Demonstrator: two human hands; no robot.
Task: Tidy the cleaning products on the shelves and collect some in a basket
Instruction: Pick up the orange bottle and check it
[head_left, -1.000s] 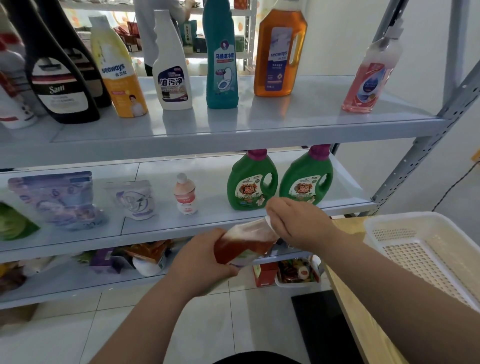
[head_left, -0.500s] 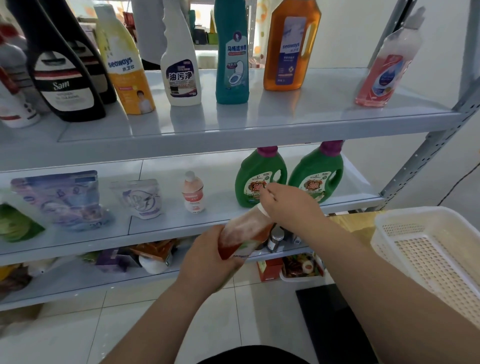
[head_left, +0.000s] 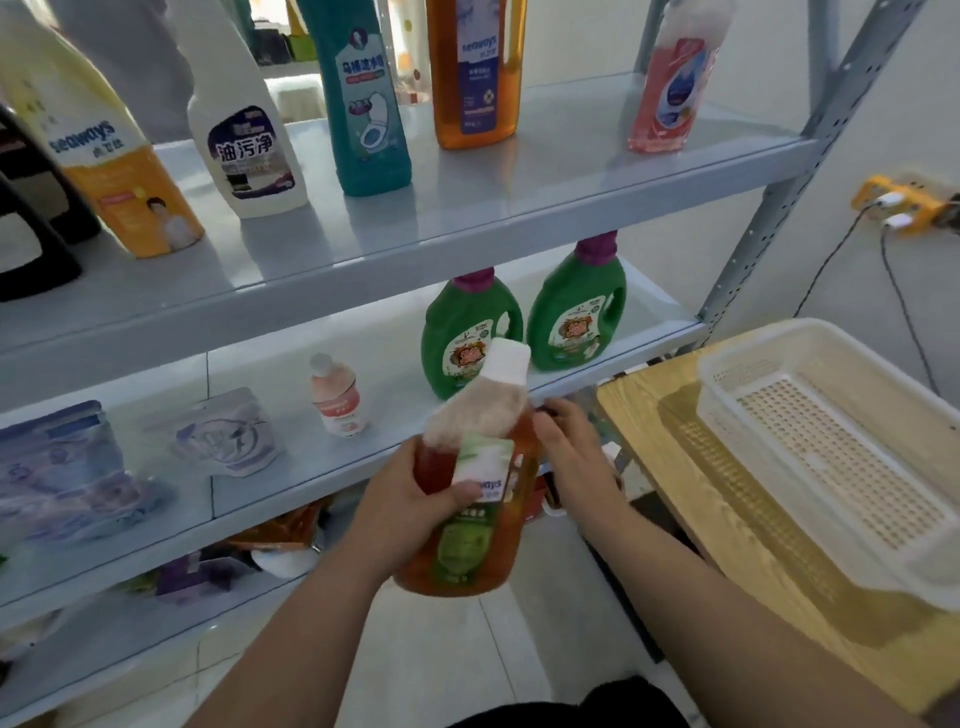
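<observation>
Amber bottle (head_left: 478, 551) gripped by the left hand (head_left: 405, 509), right hand (head_left: 571, 457) loose-fingered just beside it

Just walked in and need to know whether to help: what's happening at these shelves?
A person at the shelves holds an amber bottle with a white cap, tilted, in front of the middle shelf. The left hand grips its body; the right hand is against its right side, grip unclear. The white basket sits on the wooden table to the right, with no product visible in it.
</observation>
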